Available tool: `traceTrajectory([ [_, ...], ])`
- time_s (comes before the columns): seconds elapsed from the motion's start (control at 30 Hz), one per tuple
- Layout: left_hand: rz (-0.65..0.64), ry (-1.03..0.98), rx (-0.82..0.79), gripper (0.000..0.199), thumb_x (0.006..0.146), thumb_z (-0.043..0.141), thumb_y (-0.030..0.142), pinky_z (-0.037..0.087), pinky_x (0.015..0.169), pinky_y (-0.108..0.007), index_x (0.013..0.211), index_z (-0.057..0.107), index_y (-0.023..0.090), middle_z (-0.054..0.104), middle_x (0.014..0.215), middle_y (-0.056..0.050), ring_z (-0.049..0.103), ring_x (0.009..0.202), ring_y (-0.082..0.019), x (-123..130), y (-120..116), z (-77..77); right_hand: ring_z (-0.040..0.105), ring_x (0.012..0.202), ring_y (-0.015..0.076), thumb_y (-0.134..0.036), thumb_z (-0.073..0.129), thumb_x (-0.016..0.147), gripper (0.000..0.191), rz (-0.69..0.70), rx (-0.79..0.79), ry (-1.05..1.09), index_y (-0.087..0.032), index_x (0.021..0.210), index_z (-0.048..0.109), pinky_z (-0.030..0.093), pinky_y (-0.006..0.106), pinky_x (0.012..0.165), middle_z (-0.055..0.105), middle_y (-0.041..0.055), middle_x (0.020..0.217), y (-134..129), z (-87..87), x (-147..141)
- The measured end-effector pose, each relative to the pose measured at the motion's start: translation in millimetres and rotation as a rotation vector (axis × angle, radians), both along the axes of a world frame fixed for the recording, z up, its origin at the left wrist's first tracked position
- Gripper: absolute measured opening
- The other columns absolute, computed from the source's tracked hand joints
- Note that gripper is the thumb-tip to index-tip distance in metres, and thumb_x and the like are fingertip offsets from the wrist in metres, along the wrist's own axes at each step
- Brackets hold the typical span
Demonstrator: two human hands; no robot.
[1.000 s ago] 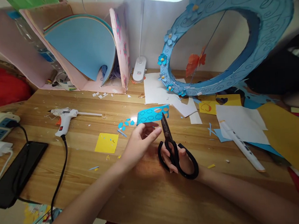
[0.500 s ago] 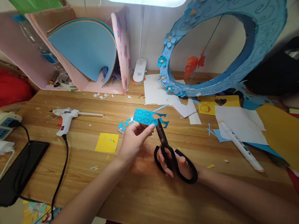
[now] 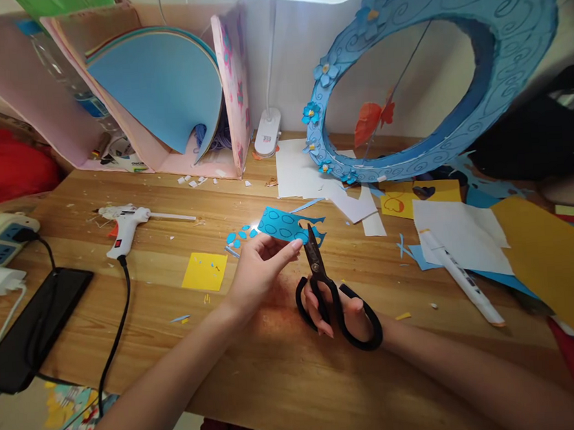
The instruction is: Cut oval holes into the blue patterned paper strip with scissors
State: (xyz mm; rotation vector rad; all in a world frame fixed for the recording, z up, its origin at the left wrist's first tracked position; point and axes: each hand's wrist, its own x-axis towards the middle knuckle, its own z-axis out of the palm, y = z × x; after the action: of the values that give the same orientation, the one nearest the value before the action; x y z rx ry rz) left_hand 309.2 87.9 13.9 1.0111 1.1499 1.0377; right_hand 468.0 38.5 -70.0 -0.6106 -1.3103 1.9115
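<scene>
My left hand [image 3: 263,265] pinches a strip of blue paper [image 3: 280,224] between thumb and fingers. Oval outlines are drawn on the strip, and its right end is ragged with cut-out notches. The fingers of my right hand [image 3: 339,309] go through the handles of black scissors [image 3: 315,265]. Their blades point up and meet the strip's right part, close to my left thumb tip. Small blue oval pieces [image 3: 232,237] lie on the table just behind my left hand. A yellow paper square [image 3: 204,271] with scraps on it lies to the left.
A white glue gun [image 3: 127,226] rests at the left, near a black phone [image 3: 38,327] and a power strip [image 3: 6,235]. Behind stand a pink organizer [image 3: 231,95] and a blue decorated ring [image 3: 516,65]. Paper sheets [image 3: 463,233] and a white marker [image 3: 466,282] lie at the right.
The blue strip has tilted slightly and shifted a little right with my left hand. The scissors have moved slightly, with their tips now further right along the strip's cut end.
</scene>
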Motion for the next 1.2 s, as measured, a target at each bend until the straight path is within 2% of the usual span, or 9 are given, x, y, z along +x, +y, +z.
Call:
traceTrajectory([
  [0.13,0.007,-0.012,-0.029,0.022,0.065,0.075,0.034,0.048,0.067,-0.026,0.065,0.063,0.015,0.064,0.063,0.0,0.059,0.065,-0.012,0.7,-0.8,-2.2,0.037,0.04,0.012,-0.09,0.029,0.064,0.073,-0.032,0.038,-0.014,-0.02,0.081,0.044,0.032,0.025,0.043,0.044,-0.0049,0.045,0.5,2.5,-1.1],
  [0.43,-0.005,-0.05,-0.007,0.021,0.068,0.073,0.034,0.047,0.068,-0.024,0.068,0.064,0.015,0.063,0.065,0.0,0.056,0.065,-0.01,0.4,-1.2,-8.6,0.033,0.035,0.01,-0.088,0.029,0.067,0.069,-0.002,0.026,0.016,-0.021,0.077,0.042,0.03,0.023,0.039,0.041,-0.0068,0.041,2.3,6.2,-1.6],
  [0.67,0.001,-0.009,0.06,0.02,0.07,0.071,0.033,0.046,0.064,-0.023,0.066,0.061,0.016,0.059,0.064,0.0,0.053,0.065,-0.011,-1.5,-0.4,-5.5,0.033,0.032,0.0091,-0.088,0.031,0.065,0.069,0.004,0.012,0.018,-0.021,0.076,0.042,0.029,0.022,0.035,0.042,-0.0071,0.04,1.8,1.4,0.0],
  [0.87,-0.031,0.08,0.112,0.023,0.074,0.066,0.035,0.039,0.059,-0.022,0.064,0.055,0.017,0.052,0.062,0.002,0.047,0.062,-0.01,-4.2,0.8,-3.4,0.032,0.031,0.0077,-0.088,0.033,0.064,0.069,0.008,0.002,-0.019,-0.02,0.074,0.043,0.029,0.02,0.035,0.04,-0.0077,0.039,2.5,4.9,0.6],
  [1.2,-0.005,0.077,0.139,0.021,0.075,0.065,0.033,0.038,0.062,-0.023,0.065,0.055,0.017,0.051,0.064,0.002,0.047,0.064,-0.01,-5.6,1.6,-2.7,0.027,0.027,0.0054,-0.089,0.035,0.062,0.07,0.017,-0.03,-0.063,-0.02,0.072,0.042,0.027,0.019,0.031,0.039,-0.0101,0.038,1.2,3.1,1.2],
])
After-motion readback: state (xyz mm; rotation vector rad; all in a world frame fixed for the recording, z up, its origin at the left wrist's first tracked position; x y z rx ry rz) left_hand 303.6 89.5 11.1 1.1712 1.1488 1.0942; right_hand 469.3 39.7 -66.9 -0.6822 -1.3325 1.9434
